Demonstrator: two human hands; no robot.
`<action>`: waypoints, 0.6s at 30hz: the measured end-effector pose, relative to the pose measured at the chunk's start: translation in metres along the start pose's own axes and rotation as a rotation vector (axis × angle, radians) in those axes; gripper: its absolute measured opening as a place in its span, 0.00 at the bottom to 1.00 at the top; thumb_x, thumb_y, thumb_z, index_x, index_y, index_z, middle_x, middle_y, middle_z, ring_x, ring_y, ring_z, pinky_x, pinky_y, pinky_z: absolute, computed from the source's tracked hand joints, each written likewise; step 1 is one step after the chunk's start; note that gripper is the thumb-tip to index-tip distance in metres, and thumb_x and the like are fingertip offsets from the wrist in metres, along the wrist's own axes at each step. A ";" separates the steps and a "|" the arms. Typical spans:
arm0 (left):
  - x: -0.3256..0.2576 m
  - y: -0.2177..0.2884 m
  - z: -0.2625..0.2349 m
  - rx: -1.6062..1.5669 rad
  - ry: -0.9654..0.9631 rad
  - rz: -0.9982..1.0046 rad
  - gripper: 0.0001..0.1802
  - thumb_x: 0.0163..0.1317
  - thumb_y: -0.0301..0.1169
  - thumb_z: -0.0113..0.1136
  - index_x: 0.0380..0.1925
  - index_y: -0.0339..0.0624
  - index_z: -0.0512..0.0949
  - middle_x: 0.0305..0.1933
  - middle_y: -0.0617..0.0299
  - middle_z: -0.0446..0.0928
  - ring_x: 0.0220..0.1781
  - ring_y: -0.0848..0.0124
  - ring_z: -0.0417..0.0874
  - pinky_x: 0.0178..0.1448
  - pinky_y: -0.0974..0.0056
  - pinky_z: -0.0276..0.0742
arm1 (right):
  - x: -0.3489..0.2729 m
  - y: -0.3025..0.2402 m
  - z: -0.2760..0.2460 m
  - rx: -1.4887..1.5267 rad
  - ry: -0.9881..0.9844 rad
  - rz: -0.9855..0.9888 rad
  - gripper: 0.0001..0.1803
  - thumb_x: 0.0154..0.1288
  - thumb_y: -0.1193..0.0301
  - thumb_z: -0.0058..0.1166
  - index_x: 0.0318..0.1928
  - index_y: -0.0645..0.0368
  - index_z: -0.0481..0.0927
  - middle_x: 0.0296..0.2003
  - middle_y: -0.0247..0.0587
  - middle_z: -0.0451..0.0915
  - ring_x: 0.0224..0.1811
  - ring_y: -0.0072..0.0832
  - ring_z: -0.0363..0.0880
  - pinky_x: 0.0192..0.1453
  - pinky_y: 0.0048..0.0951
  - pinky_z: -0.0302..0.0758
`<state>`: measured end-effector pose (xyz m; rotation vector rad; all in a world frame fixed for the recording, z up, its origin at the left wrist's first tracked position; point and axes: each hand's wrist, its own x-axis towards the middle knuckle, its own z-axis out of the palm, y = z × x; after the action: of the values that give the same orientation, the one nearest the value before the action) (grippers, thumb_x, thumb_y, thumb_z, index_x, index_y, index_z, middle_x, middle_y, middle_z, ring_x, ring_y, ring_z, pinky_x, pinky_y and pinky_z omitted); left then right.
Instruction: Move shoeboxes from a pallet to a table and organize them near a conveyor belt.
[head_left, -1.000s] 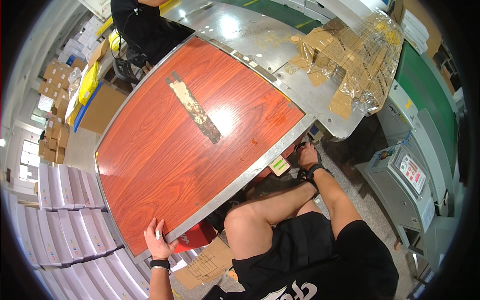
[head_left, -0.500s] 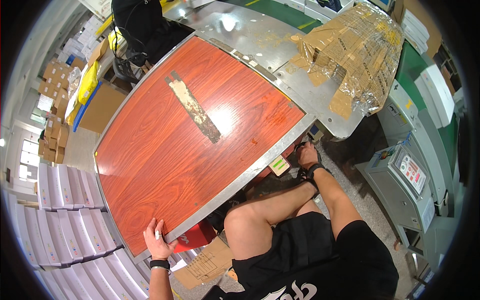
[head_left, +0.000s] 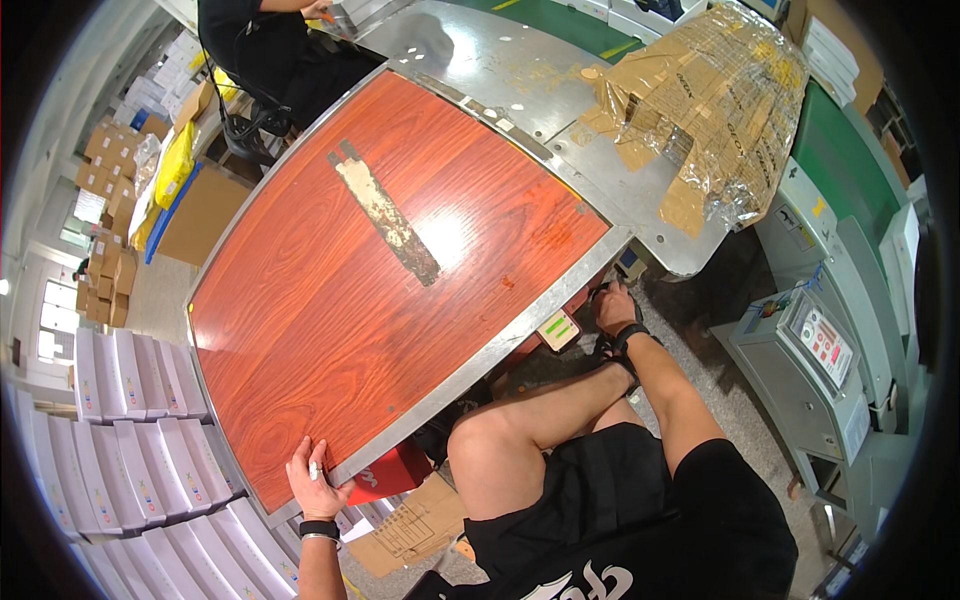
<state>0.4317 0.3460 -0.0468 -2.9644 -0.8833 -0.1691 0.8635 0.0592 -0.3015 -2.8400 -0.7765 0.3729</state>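
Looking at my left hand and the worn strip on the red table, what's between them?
In the head view, only bare wood-grain tabletop lies between your left hand and the worn strip.

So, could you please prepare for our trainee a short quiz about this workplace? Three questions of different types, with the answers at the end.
1. Multiple choice: where does the left hand rest on the red-brown tabletop?
A) the far edge
B) the corner at the near left
C) the middle

2. True or false: the right hand also rests on the red-brown tabletop.

3. Fill the gap: the box beside the left hand, under the near edge, is ____ in colour.

Key:
1. B
2. False; the right hand is off it, past the near edge.
3. red
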 end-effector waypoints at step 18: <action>-0.001 -0.002 0.001 -0.014 -0.010 -0.011 0.40 0.20 0.30 0.63 0.45 0.44 0.68 0.51 0.49 0.65 0.49 0.52 0.67 0.51 0.53 0.64 | -0.006 0.002 0.003 0.019 0.093 -0.027 0.15 0.42 0.73 0.53 0.37 0.54 0.72 0.39 0.48 0.66 0.44 0.44 0.66 0.44 0.39 0.70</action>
<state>0.4300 0.3472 -0.0483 -2.9765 -0.9032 -0.1625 0.8586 0.0550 -0.3038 -2.8031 -0.7882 0.2405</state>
